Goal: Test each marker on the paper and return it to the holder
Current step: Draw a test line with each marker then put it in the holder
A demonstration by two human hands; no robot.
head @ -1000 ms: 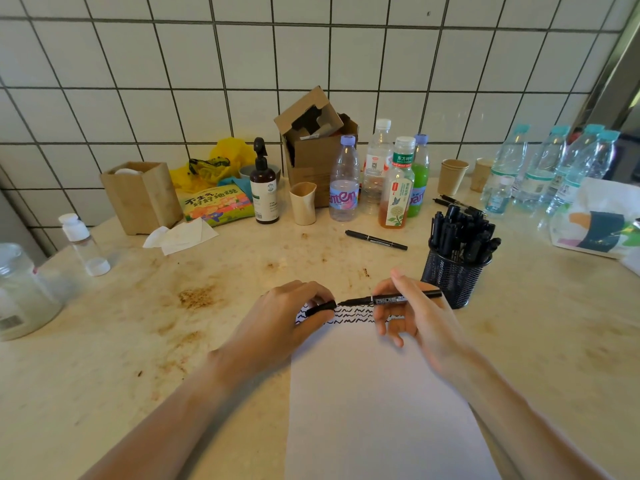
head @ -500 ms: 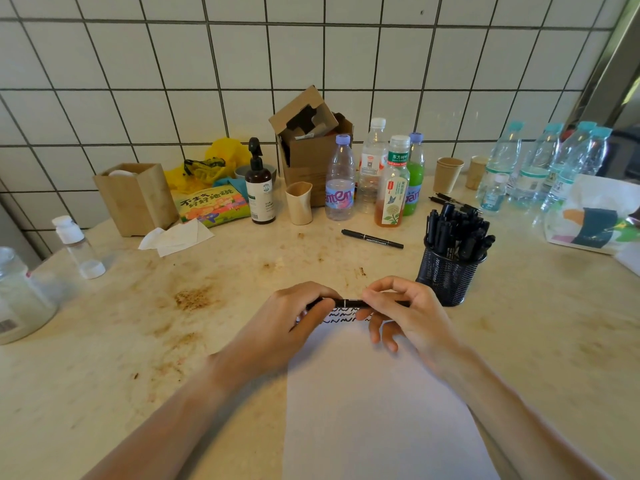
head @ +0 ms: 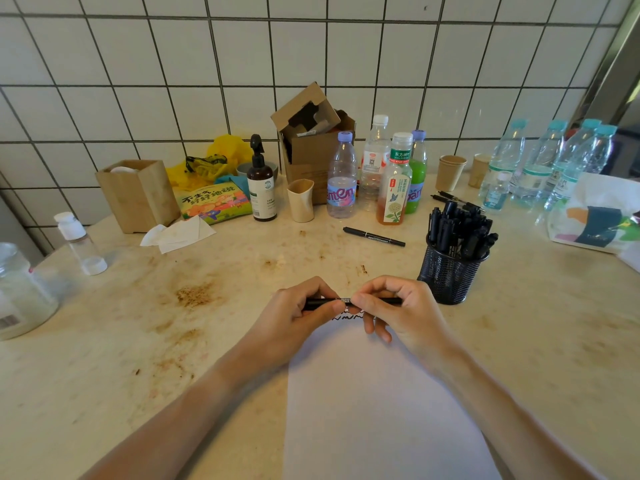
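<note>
Black marker [head: 349,301] lies level btwn both hands, just above the far edge of the paper [head: 381,410] w/ squiggles. Left hand [head: 294,320] curls its fingers round one end, right hand [head: 398,313] pinches the other w/ thumb & fingertips; only a short mid bit shows. Mesh holder [head: 446,275] full of markers stands just beside right hand. A loose marker [head: 374,236] lies further back on the table [head: 138,341], in front of the bottles [head: 377,174] & cardboard box [head: 311,140]
</note>
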